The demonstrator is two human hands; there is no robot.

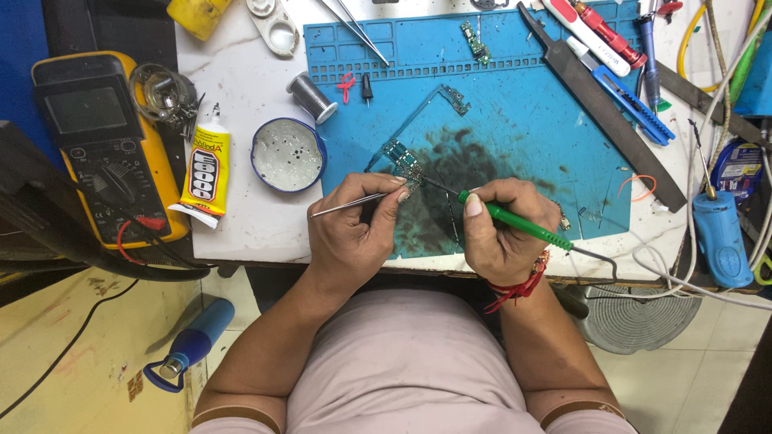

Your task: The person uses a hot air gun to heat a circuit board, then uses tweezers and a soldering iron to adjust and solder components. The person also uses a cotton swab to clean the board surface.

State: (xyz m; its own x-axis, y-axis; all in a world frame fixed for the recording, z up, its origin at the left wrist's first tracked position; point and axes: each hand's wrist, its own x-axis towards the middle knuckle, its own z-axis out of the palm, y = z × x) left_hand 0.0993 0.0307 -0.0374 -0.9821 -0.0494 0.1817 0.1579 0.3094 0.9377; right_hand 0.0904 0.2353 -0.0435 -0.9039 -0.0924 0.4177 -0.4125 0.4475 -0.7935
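Nearest the viewer, a pale pink shirt (402,362) and two bare forearms lead up to the hands at the bench edge. Left hand (350,233): fingers pinched around a pair of slim metal tweezers (354,202), whose tips reach toward a small green circuit board (404,163). Right hand (503,233): fingers wrapped in a pen-like grip around a green-handled soldering iron (515,221), its thin dark tip angled left and meeting the same board, apparently touching or just beside the tweezer tips. The board lies on a blue silicone work mat (547,145), just above a dark sooty stain, with the left hand's knuckles immediately below it. To the left of the mat stand a round open tin of pale paste (287,154), a spool of solder wire (312,96), a yellow glue tube (205,165) and a yellow multimeter (104,145); a long flat file (603,108) crosses the mat's upper right, and a blue-handled tool (720,233) rests at the far right. The step in hand appears to be soldering work on one spot of the board, steadied by the tweezers. A following move would call for both hands to remain very still, with the tip confined to a single joint; whether a component sits between the tweezer tips is too small to tell.
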